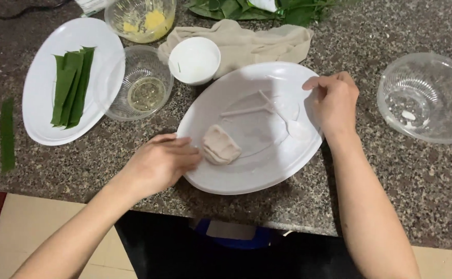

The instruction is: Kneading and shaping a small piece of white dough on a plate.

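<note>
Where the counter (391,206) ends at its front edge nearest you, the big white oval plate (246,175) sits close to it, its near rim just short of the drop, with bare speckled stone open to the right of your right forearm. Your left hand (158,163) lies at the plate's left rim, fingers held together and stretched flat, their tips touching the pale lump of dough (219,146) that rests on the plate's near-left part. A white plastic spoon (288,121) lies on the plate further in, right of centre, apart from the dough. Your right hand (334,101) is at the plate's far right rim, fingers curled loosely; you cannot tell from here whether they pinch the rim or only rest on it. To the right, well apart from that hand, stands a clear plastic bowl (427,98), with open stone between. On the left, a strip of green leaf (7,134) lies alone near the counter's left side, and beyond it a second white plate (45,67) carries a stack of folded green leaves (72,85). A clear bowl (140,82) with a little liquid overlaps that plate's right rim, a small white bowl (195,59) stands just beside it, and a beige cloth (246,44) lies behind. Farthest off are a bowl of yellow filling (140,18) and loose greens (267,9) at the back edge.
</note>
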